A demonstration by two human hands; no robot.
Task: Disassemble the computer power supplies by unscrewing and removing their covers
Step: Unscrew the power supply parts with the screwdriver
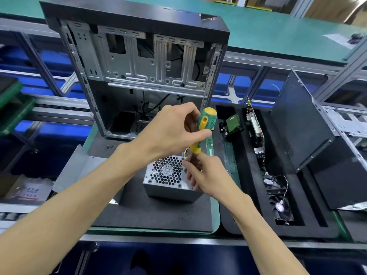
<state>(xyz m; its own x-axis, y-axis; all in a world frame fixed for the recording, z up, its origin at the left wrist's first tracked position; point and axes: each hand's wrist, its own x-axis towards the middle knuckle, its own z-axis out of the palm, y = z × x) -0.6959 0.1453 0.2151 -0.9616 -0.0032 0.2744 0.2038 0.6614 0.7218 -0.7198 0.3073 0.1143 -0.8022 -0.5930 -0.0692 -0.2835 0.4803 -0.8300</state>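
Note:
A grey metal power supply (pixel 168 187) with a honeycomb fan grille on top sits on a dark foam mat (pixel 158 215). My left hand (pixel 170 130) grips the yellow-green handle of a screwdriver (pixel 203 128), which stands nearly upright over the supply's far right top corner. My right hand (pixel 206 175) rests against the supply's right side, its fingers pinching the screwdriver's shaft near the tip. The tip and the screw are hidden by my fingers.
An open, stripped computer case (pixel 143 72) stands upright just behind the supply. To the right, a black foam tray (pixel 248 195) holds circuit boards, a drive and fans. A black side panel (pixel 301 132) leans further right. Aluminium frame rails run behind.

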